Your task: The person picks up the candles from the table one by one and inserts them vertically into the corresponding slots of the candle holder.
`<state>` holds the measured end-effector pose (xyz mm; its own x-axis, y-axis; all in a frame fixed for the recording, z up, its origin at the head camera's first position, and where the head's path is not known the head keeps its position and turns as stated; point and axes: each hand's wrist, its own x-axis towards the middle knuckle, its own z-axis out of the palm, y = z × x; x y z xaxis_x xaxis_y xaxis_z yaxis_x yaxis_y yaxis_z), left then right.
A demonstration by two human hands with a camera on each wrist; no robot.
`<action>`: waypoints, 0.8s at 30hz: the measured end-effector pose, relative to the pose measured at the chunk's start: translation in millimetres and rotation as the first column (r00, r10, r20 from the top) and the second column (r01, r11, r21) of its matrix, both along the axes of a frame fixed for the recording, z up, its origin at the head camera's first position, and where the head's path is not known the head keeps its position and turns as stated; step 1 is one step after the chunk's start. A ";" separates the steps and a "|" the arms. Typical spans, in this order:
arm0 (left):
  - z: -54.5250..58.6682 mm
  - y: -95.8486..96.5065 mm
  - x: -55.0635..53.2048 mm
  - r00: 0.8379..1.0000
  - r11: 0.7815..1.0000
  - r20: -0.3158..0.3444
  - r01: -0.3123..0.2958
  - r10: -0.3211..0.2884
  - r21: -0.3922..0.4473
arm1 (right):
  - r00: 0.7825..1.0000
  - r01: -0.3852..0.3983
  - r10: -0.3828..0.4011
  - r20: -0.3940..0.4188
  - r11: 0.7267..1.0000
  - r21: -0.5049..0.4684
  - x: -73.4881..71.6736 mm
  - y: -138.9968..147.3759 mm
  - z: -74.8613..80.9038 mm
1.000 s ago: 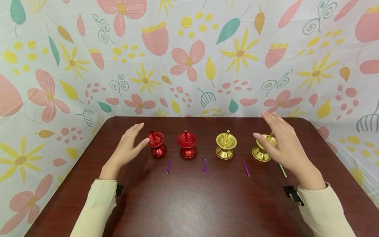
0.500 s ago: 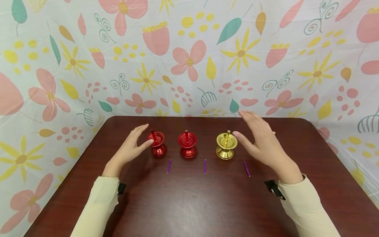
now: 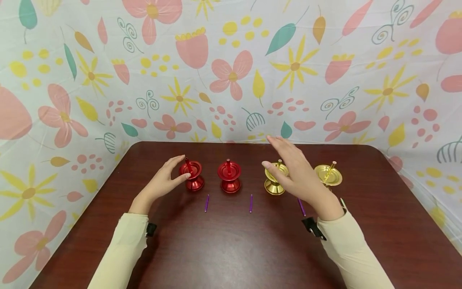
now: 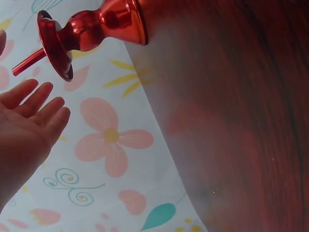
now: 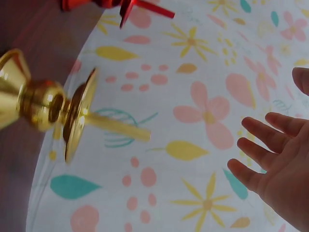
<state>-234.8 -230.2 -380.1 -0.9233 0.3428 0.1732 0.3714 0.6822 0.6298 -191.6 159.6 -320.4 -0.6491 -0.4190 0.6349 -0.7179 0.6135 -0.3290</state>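
Note:
Two red metal candle holders and two gold ones stand upright in a row, each with a dish and a thin tube rising from it. My left hand (image 3: 162, 184) is beside the leftmost red holder (image 3: 195, 184), fingers extended and thumb apart; the left wrist view shows a gap between fingers and holder. The second red holder (image 3: 230, 185) is to its right. My right hand (image 3: 301, 176), fingers extended, is in front of the nearer gold holder (image 3: 273, 188) and hides part of it. In the right wrist view this hand (image 5: 285, 169) holds nothing. The other gold holder (image 3: 330, 175) is partly hidden by the right hand.
Thin purple sticks, one at left (image 3: 207, 203), one at middle (image 3: 251, 204) and one at right (image 3: 302, 208), lie before the holders. A pale green stick (image 3: 343, 203) is partly behind the right sleeve. Floral cloth (image 3: 231, 112) hangs behind the brown table (image 3: 231, 241).
My right hand has moved left, from the far right gold holder to the other gold one. My left hand has shifted slightly right. The holders and sticks have not moved.

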 end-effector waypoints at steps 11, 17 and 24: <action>-1.6 -1.2 -4.0 1.000 1.000 0.014 0.026 -0.026 -0.016 | 0.992 -0.074 0.067 0.108 0.996 0.058 -4.3 -31.4 -6.6; -5.7 -2.4 -7.2 0.999 0.999 0.047 0.026 -0.024 -0.034 | 0.987 -0.089 0.077 0.138 0.993 0.083 -4.6 -44.0 -9.4; -14.7 -7.0 -10.5 0.997 0.999 0.078 0.019 -0.017 -0.031 | 0.979 -0.116 0.099 0.176 0.990 0.086 -3.9 -55.4 -14.7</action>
<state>-245.3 -237.2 -394.8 -0.9272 0.3635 0.0899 0.3344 0.6960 0.6354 -195.6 104.1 -335.1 -0.6920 -0.5456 0.4727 -0.7199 0.5701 -0.3959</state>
